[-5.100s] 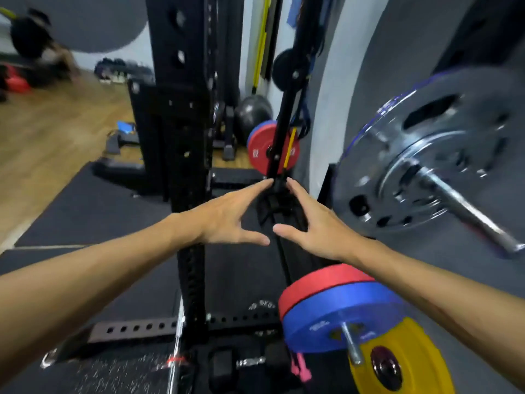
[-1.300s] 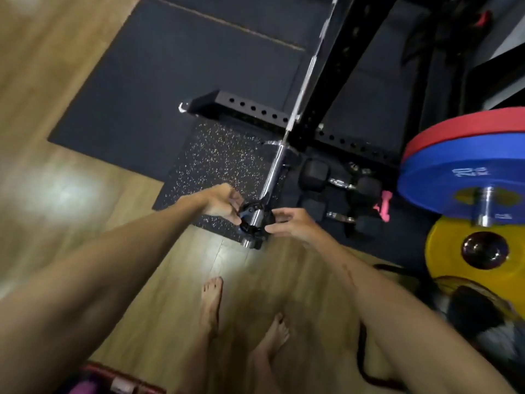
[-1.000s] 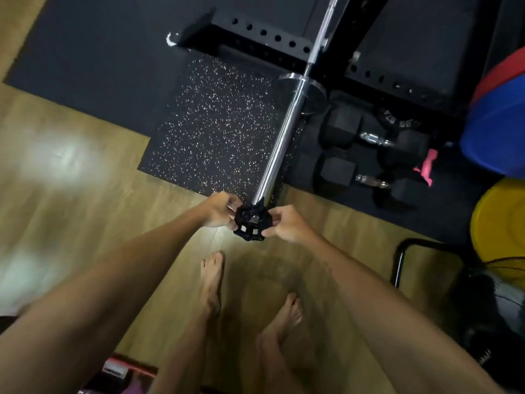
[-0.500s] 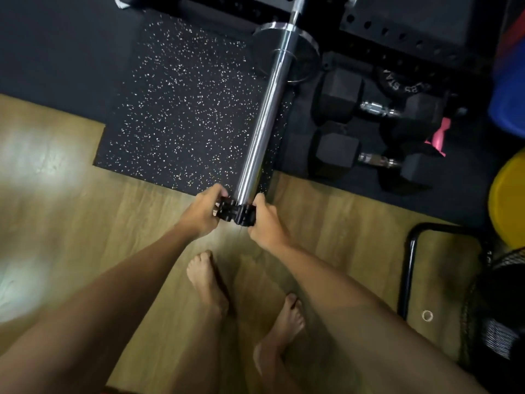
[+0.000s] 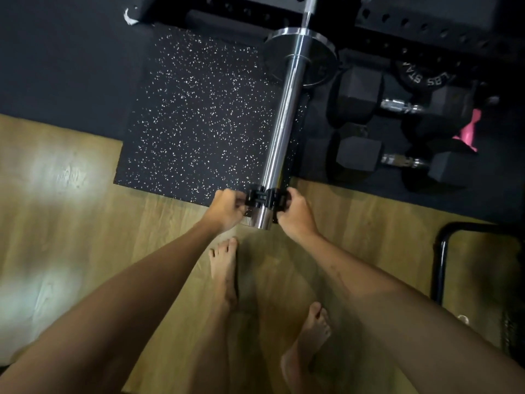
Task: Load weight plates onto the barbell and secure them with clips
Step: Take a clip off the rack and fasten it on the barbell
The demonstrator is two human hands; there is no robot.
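Observation:
The chrome barbell sleeve point(image 5: 284, 115) runs from the rack at the top down toward me, bare along its length up to its collar flange point(image 5: 301, 56). A black clip point(image 5: 265, 198) sits around the sleeve close to its near end. My left hand point(image 5: 227, 207) grips the clip's left side and my right hand point(image 5: 295, 213) grips its right side, fingers curled on it. A short stub of the sleeve end shows below the clip. No weight plate is on this sleeve.
Two black hex dumbbells point(image 5: 397, 132) and a pink object point(image 5: 468, 132) lie on dark matting to the right. A speckled rubber mat point(image 5: 199, 115) lies under the sleeve. My bare feet point(image 5: 224, 268) stand on wood floor. A black tube frame point(image 5: 443, 251) is at right.
The clip has slid a little further onto the sleeve, so the sleeve's end now pokes out below it. Both hands stay on the clip.

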